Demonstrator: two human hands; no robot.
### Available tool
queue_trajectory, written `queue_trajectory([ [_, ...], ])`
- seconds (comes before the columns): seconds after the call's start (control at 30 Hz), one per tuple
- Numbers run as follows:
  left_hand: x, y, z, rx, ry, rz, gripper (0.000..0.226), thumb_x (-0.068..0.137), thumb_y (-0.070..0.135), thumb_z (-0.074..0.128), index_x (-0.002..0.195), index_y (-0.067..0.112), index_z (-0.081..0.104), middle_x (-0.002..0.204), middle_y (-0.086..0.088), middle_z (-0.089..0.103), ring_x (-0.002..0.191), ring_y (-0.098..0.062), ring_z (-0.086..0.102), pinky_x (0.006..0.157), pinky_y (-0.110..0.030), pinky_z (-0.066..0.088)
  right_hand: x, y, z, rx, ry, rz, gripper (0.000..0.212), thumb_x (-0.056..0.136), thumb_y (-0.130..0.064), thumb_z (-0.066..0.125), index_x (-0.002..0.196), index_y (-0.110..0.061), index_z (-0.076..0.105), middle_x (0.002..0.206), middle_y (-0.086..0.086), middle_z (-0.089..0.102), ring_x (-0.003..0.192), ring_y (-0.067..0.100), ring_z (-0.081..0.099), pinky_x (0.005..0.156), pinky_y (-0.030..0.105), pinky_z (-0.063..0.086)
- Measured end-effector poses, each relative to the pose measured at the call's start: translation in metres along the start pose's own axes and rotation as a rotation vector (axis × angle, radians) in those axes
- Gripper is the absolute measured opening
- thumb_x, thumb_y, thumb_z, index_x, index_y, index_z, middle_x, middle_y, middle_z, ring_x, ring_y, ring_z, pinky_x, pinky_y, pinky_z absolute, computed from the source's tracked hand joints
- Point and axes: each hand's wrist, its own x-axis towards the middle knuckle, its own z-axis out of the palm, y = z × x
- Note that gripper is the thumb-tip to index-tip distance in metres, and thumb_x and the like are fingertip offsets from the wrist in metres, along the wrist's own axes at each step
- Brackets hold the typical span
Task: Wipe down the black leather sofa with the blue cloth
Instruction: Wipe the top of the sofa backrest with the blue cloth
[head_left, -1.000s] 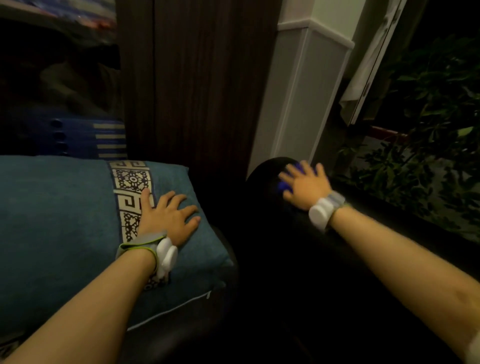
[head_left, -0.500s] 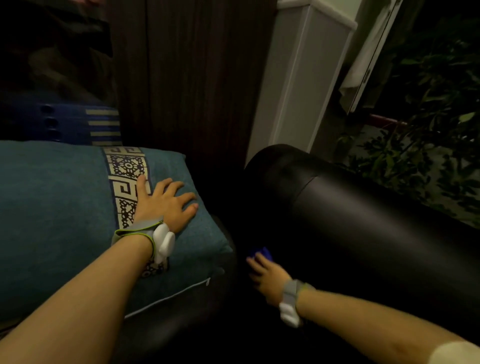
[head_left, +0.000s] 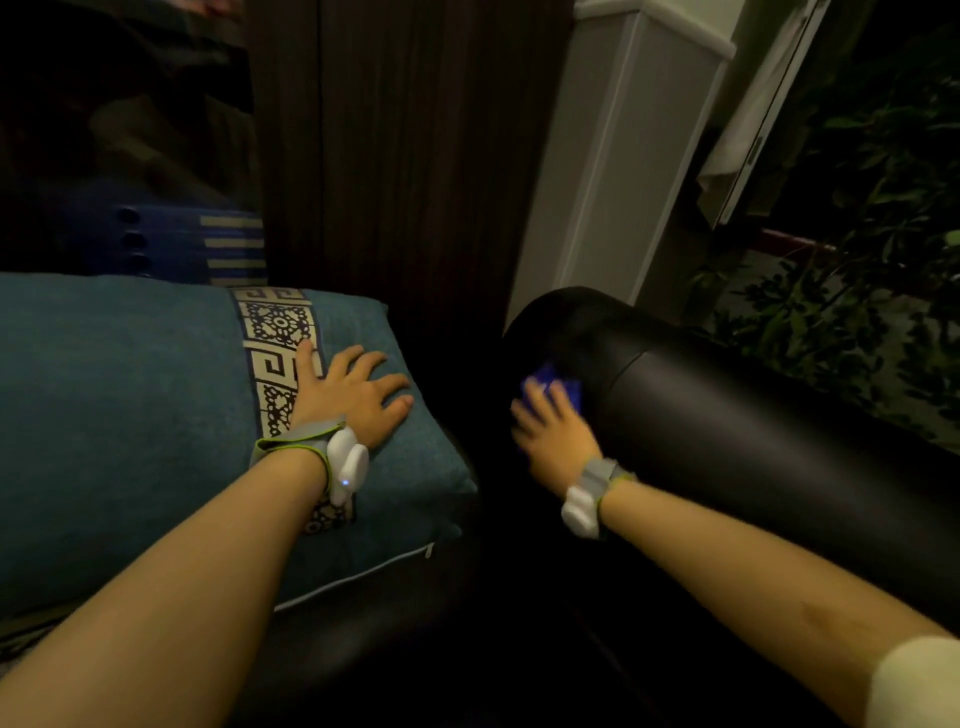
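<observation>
Right grip (head_left: 553, 441) pressed the blue cloth (head_left: 553, 388) flat-fingered against the black leather sofa (head_left: 753, 441) armrest's inner face. Left hand (head_left: 353, 400) rested open on the teal cushion (head_left: 130, 415). Wiping looked underway; most of the armrest seemingly remained.

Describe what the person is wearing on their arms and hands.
Both forearms are bare and neither hand is gloved. The left hand has a grey wrist strap edged in green carrying a rounded white device with a small blue light. The right hand has a similar grey strap with a white device. A pale sleeve shows on the right upper arm.
</observation>
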Motion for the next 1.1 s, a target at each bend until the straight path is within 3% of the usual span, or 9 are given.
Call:
queue_trajectory([
  [0.1,0.004,-0.004,-0.006,-0.008,0.002,0.023,0.063,0.088,0.071,0.003,0.136,0.055,0.04,0.157,0.013,0.029,0.148,-0.018,0.017,0.109,-0.063,-0.013,-0.037,-0.035,0.027,-0.07,-0.182,-0.261,0.046,0.096,-0.032,0.046,0.14,-0.022,0.051,0.157,0.006,0.032,0.149,0.038,0.0,0.118,0.057,-0.003],
  [0.2,0.007,-0.008,-0.017,-0.009,0.033,0.004,0.062,0.088,0.074,0.005,0.137,0.057,0.039,0.158,0.015,0.028,0.148,-0.017,0.017,0.109,-0.062,-0.008,-0.052,0.004,0.025,0.008,-0.014,-0.24,0.051,0.086,-0.035,0.057,0.135,-0.023,0.057,0.157,0.001,0.033,0.15,0.032,0.01,0.12,0.051,0.003],
  [0.3,0.011,-0.012,-0.029,0.022,-0.05,0.0,0.059,0.09,0.075,0.008,0.141,0.059,0.032,0.162,0.016,0.019,0.149,-0.016,0.012,0.111,-0.064,-0.003,-0.051,0.067,-0.002,0.07,0.237,0.028,0.056,0.072,-0.045,0.069,0.126,-0.031,0.064,0.151,-0.004,0.044,0.144,0.031,0.03,0.114,0.057,0.022],
  [0.5,0.007,-0.004,-0.058,0.078,-0.182,0.028,0.055,0.096,0.07,0.014,0.148,0.054,0.024,0.165,0.014,0.002,0.152,-0.015,-0.002,0.114,-0.066,-0.008,-0.043,0.169,-0.019,0.723,0.012,0.603,0.05,0.089,-0.057,0.041,0.138,-0.046,0.04,0.152,-0.002,0.034,0.138,0.038,0.028,0.104,0.067,0.023],
  [0.57,0.005,-0.004,-0.071,0.073,-0.217,0.035,0.053,0.098,0.065,0.016,0.149,0.051,0.024,0.165,0.013,0.003,0.152,-0.015,-0.001,0.117,-0.063,-0.005,-0.046,0.151,-0.007,0.574,0.029,0.518,0.055,0.091,-0.06,0.038,0.144,-0.047,0.031,0.16,-0.009,0.021,0.144,0.041,0.015,0.106,0.071,0.016],
  [0.73,-0.005,-0.005,-0.088,0.089,-0.248,0.032,0.057,0.1,0.059,0.027,0.153,0.042,0.021,0.165,0.01,0.008,0.151,-0.018,0.009,0.12,-0.051,0.01,-0.064,0.116,0.017,0.173,0.134,-0.11,0.057,0.091,-0.06,0.033,0.146,-0.045,0.034,0.162,-0.015,0.014,0.15,0.036,-0.002,0.11,0.069,-0.001],
  [0.87,-0.014,0.0,-0.09,0.08,-0.229,0.073,0.061,0.098,0.058,0.035,0.154,0.041,0.017,0.164,0.009,0.013,0.15,-0.018,0.015,0.12,-0.047,0.019,-0.056,0.164,0.003,0.501,0.043,0.25,0.057,0.094,-0.063,0.037,0.148,-0.05,0.024,0.162,-0.017,0.008,0.151,0.026,0.005,0.115,0.059,0.013],
  [1.0,-0.016,0.011,-0.088,0.033,-0.206,0.055,0.066,0.098,0.055,0.04,0.155,0.042,0.009,0.164,0.009,0.015,0.149,-0.019,0.018,0.119,-0.047,0.022,-0.054,0.201,-0.006,0.88,0.062,0.56,0.048,0.095,-0.061,0.034,0.136,-0.038,0.046,0.142,0.007,0.049,0.126,0.036,0.047,0.106,0.054,0.037],
  [1.1,-0.015,0.022,-0.088,0.005,-0.142,0.073,0.069,0.097,0.054,0.04,0.155,0.043,0.005,0.163,0.009,0.019,0.147,-0.018,0.023,0.116,-0.044,0.025,-0.047,0.182,-0.01,0.763,0.011,0.562,0.052,0.094,-0.06,0.032,0.144,-0.045,0.033,0.153,-0.002,0.035,0.137,0.038,0.033,0.108,0.064,0.027],
])
